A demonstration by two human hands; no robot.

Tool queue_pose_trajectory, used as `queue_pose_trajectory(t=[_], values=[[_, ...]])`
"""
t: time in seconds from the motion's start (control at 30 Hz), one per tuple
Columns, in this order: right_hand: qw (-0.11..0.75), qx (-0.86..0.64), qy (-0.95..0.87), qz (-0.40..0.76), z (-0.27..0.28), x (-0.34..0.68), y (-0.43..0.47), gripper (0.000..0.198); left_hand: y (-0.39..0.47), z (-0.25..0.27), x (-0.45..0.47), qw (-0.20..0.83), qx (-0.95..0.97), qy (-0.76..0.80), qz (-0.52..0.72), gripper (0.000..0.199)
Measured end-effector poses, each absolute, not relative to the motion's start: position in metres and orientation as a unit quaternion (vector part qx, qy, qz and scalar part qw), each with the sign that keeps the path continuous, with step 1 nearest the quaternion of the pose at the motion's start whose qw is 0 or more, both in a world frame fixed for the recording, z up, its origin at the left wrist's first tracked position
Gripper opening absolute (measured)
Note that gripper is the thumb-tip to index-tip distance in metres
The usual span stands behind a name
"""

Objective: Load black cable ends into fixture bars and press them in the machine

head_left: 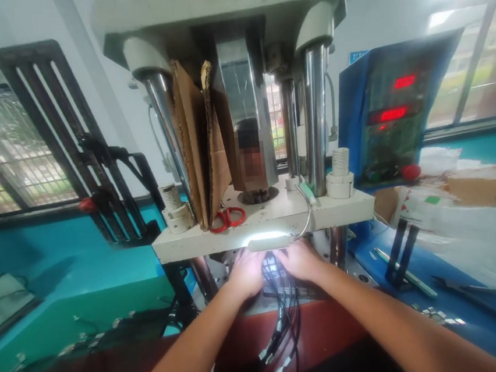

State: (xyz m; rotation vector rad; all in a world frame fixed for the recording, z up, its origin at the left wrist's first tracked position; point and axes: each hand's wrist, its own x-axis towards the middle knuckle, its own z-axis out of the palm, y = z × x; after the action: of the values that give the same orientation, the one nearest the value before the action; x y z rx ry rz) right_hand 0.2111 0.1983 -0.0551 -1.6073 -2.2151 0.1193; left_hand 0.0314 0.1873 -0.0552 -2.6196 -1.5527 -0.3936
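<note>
A bundle of thin black cables (280, 300) hangs out over the red front surface, with silvery metal connectors (283, 366) at the loose ends. Its upper ends lie at a grey metal mould (273, 263) beneath the press plate. My left hand (248, 272) is on the left side of the cables and my right hand (302, 259) on the right, both at the mould. Most of their fingers are hidden under the plate and in the lamp's glare, so I cannot make out a grip. A lit lamp (269, 243) sits at the plate's front edge, just above both hands.
The press plate (342, 209) carries red-handled scissors (228, 218) and folded cardboard (194, 150) between steel columns (317, 121). A blue control box (358, 123) stands right, above a blue surface with pliers (464, 288) and small metal pieces (438, 315). More cables (113, 330) lie left.
</note>
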Motion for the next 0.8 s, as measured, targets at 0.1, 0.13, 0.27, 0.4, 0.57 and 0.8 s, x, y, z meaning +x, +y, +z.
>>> queue_pose_trajectory(t=[0.1, 0.13, 0.27, 0.4, 0.57, 0.8], values=[[0.214, -0.562, -0.798, 0.033, -0.056, 0.218, 0.197, 0.043, 0.189, -0.058, 0.029, 0.028, -0.854, -0.504, -0.13, 0.065], [0.216, -0.552, -0.805, 0.031, -0.057, 0.219, 0.195, 0.042, 0.189, -0.06, 0.029, 0.026, -0.853, -0.504, -0.132, 0.067], [0.213, -0.52, -0.827, 0.022, -0.058, 0.218, 0.189, 0.04, 0.19, -0.067, 0.03, 0.021, -0.851, -0.504, -0.143, 0.067], [0.207, -0.523, -0.827, 0.009, -0.059, 0.213, 0.189, 0.044, 0.191, -0.07, 0.031, 0.015, -0.85, -0.504, -0.149, 0.066], [0.193, -0.534, -0.823, 0.002, -0.056, 0.208, 0.192, 0.045, 0.19, -0.066, 0.032, 0.011, -0.849, -0.507, -0.148, 0.069], [0.196, -0.545, -0.815, 0.022, -0.063, 0.202, 0.199, 0.044, 0.193, -0.069, 0.035, -0.003, -0.843, -0.52, -0.135, 0.06]])
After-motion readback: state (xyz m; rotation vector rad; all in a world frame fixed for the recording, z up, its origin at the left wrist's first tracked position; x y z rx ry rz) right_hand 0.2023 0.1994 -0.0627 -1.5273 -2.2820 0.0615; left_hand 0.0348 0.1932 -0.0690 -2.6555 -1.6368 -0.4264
